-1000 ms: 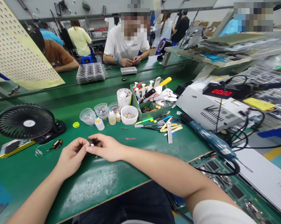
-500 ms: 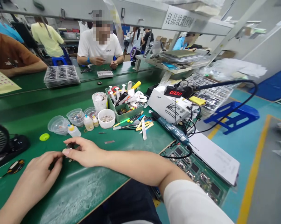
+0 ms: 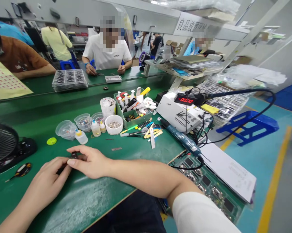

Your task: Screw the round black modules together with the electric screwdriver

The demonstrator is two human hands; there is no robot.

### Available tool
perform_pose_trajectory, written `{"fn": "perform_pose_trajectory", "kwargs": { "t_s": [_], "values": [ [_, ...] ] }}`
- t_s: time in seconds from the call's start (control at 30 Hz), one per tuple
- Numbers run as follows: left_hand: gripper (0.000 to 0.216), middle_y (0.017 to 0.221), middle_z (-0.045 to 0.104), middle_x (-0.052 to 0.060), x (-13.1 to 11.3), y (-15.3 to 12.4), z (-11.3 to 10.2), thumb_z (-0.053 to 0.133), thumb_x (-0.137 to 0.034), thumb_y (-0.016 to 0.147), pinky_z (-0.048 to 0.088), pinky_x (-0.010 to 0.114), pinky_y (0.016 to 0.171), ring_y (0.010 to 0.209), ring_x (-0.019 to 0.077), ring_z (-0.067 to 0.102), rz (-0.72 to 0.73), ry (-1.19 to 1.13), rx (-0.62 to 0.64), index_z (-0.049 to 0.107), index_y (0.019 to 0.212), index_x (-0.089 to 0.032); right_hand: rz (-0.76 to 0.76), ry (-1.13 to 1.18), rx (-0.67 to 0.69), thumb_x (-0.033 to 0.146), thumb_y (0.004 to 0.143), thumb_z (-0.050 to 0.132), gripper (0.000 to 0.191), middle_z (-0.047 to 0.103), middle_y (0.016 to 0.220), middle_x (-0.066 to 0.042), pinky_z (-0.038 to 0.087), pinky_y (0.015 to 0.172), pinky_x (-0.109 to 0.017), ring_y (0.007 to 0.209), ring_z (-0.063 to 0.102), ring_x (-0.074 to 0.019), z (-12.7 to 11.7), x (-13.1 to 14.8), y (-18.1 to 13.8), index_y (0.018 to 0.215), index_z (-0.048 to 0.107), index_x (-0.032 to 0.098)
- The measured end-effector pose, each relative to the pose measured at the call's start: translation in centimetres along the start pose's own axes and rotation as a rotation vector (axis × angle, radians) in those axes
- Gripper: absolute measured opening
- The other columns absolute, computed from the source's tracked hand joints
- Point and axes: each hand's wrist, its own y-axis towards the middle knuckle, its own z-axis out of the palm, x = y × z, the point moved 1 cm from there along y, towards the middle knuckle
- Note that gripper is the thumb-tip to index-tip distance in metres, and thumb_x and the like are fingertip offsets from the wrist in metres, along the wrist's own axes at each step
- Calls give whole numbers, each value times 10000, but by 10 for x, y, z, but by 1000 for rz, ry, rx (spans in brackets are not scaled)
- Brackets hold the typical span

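Observation:
My right hand is closed, with a small dark part between thumb and fingers. The part is mostly covered, so its kind cannot be told. My left hand meets it from the left, thumb and index finger pinched together at the right thumb's tip; what they hold is hidden. Both hands are low over the green mat. Just beyond them stand a dropper bottle with a yellow cap and a lime-green round piece. A thin metal strip lies past my right wrist.
Clear cups, a white tub of small parts and a green tool box stand behind. Tweezers and sticks lie near a corded electric screwdriver. A black fan is left. A co-worker sits opposite.
The view has shifted slightly, moving the scene rightward. My hands stay together around the small dark part, turned a little. Across the bench, the co-worker's hands have moved apart.

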Motion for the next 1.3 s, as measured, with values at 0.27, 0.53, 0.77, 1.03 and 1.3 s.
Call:
{"fn": "perform_pose_trajectory", "kwargs": {
  "t_s": [0.27,0.53,0.77,1.03,1.3],
  "values": [
    [406,894,742,22,-16,3,-5,507,-594,997,523,340,789,840,223,685,-22,-103,18,704,903,-253,-89,144,51,499,951,728,487,695,1080,-29,579,971,-373,943,683,-170,-2,7,-6,1362,642,253],
    [309,771,677,11,-27,5,-5,457,-449,987,463,359,730,739,222,634,-15,-64,9,597,801,-246,-73,122,94,589,952,710,527,705,1140,-40,602,961,-380,972,702,-180,-9,6,-9,1364,632,271],
    [256,757,655,23,-31,7,-7,431,-383,978,456,390,746,729,240,627,14,23,1,558,806,-243,-230,-100,14,463,1007,650,399,714,1328,-107,560,1100,-441,1220,691,-240,-8,14,-10,1339,701,247],
    [226,831,691,37,-25,7,-9,436,-325,998,448,394,778,794,244,651,3,84,-51,596,870,-229,-341,-237,-2,373,1039,619,350,656,1491,-106,445,1243,-490,1429,589,-249,-17,25,-13,1366,714,294],
    [184,897,746,49,-17,14,-18,503,-276,974,435,406,824,889,258,690,-44,168,-23,663,900,-220,-30,144,-153,565,912,789,447,752,1307,-72,557,1113,-516,1195,736,-273,-28,19,0,1270,732,304]
  ]
}}
